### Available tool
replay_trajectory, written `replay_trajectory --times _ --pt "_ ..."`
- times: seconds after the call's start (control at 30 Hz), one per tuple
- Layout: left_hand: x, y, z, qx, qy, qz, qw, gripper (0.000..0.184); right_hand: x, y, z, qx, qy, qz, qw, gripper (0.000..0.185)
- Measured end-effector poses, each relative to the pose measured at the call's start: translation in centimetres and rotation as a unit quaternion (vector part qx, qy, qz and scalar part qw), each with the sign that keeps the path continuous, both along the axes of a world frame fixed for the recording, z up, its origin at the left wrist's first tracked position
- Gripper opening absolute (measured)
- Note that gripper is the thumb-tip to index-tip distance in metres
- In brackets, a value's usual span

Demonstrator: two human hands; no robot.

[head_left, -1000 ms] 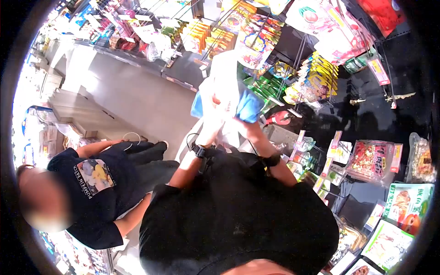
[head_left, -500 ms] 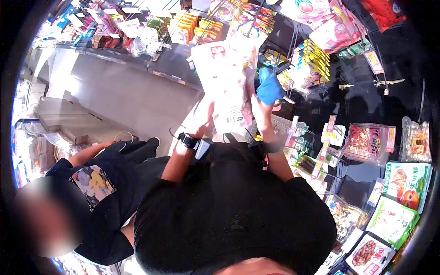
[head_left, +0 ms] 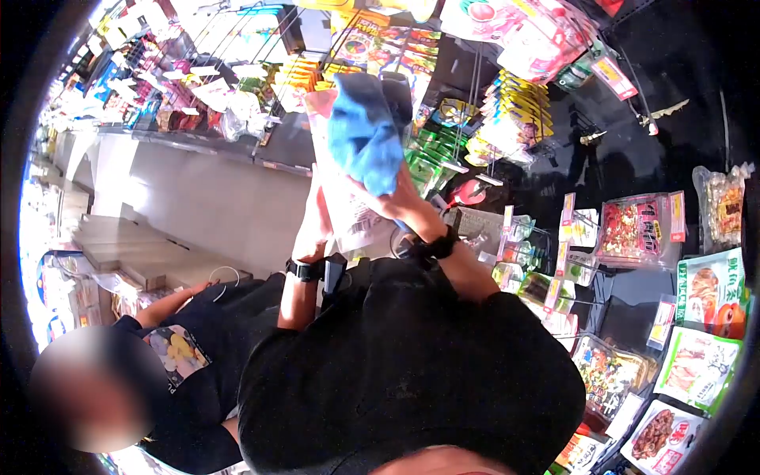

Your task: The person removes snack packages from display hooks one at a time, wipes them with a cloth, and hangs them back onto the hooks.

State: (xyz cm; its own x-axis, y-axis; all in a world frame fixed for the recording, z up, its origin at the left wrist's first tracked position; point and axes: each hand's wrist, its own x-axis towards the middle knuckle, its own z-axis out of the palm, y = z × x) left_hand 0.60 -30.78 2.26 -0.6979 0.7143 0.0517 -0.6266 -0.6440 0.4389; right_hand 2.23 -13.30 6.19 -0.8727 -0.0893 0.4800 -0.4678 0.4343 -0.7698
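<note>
A pale, glossy package (head_left: pixel 354 226) hangs in front of my chest, washed out by bright light. A blue cloth (head_left: pixel 364 134) lies across its upper part. My right hand (head_left: pixel 394 196) is closed on the cloth from below and presses it against the package. At the package's left side is my left hand (head_left: pixel 318 222), its fingers largely hidden and overexposed, seemingly supporting the package. Both wrists wear dark bands.
Another person (head_left: pixel 198 356) in a dark printed shirt stands at the left. Yellow packets (head_left: pixel 514 115) hang on hooks at the upper right. Trays and packs, including a red-and-white pack (head_left: pixel 633 229), line the right side. Grey floor (head_left: pixel 214 198) shows at the left.
The blue cloth has moved left from beside the package onto its front, with my right hand. The package's printed front is now mostly covered. The view has shifted slightly.
</note>
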Motion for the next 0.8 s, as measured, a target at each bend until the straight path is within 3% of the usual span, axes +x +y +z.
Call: replay_trajectory --times 0.03,0.1,0.17,0.23,0.3,0.37,0.4,0.43,0.53,0.6,0.7,0.73,0.8 --pt "0.3 0.0 -2.1 -0.049 -0.005 0.037 0.998 0.068 -0.2 -0.1 0.3 -0.021 -0.025 0.009 0.999 0.053" --pt "0.5 1.2 -0.4 -0.113 0.005 0.079 0.990 0.069 0.1 0.0 0.7 -0.007 0.008 0.043 0.999 0.039" --pt "0.3 1.8 0.5 -0.136 0.021 0.090 0.986 0.070 0.0 0.4 1.4 0.088 0.171 0.067 0.979 0.041" --pt "0.6 2.8 1.0 -0.157 0.036 0.099 0.982 0.071 -0.6 1.3 2.5 0.102 0.187 0.091 0.973 0.044" --pt "0.6 4.1 0.9 -0.167 0.041 0.099 0.980 0.071 -1.2 3.2 4.8 0.018 0.215 0.104 0.971 0.042" --pt "1.1 5.2 0.8 -0.182 0.046 0.103 0.977 0.072 -3.6 3.6 6.0 -0.097 -0.031 0.105 0.989 0.040" --pt "1.1 5.6 0.7 -0.189 0.049 0.109 0.975 0.073 -4.2 3.9 6.6 -0.100 -0.028 0.018 0.994 0.040" --pt "1.3 5.7 0.7 -0.197 0.055 0.116 0.972 0.073 -3.5 3.9 7.2 -0.206 -0.084 0.068 0.973 0.047" --pt "1.0 6.0 0.5 -0.217 0.067 0.139 0.964 0.075 0.5 4.1 6.6 -0.267 -0.055 0.158 0.949 0.044" --pt "1.4 6.4 0.7 -0.234 0.072 0.158 0.957 0.076 2.6 4.7 6.1 -0.202 -0.011 0.161 0.966 0.049" --pt "1.9 6.9 1.0 -0.260 0.084 0.186 0.944 0.078 0.4 6.7 5.2 -0.153 -0.111 0.151 0.970 0.061" --pt "1.8 7.1 1.2 -0.268 0.090 0.192 0.940 0.079 -1.0 7.0 5.1 -0.142 -0.129 0.126 0.973 0.057" --pt "1.7 7.4 1.3 -0.288 0.109 0.213 0.927 0.080 -1.3 7.0 3.9 -0.176 -0.191 0.150 0.954 0.066"
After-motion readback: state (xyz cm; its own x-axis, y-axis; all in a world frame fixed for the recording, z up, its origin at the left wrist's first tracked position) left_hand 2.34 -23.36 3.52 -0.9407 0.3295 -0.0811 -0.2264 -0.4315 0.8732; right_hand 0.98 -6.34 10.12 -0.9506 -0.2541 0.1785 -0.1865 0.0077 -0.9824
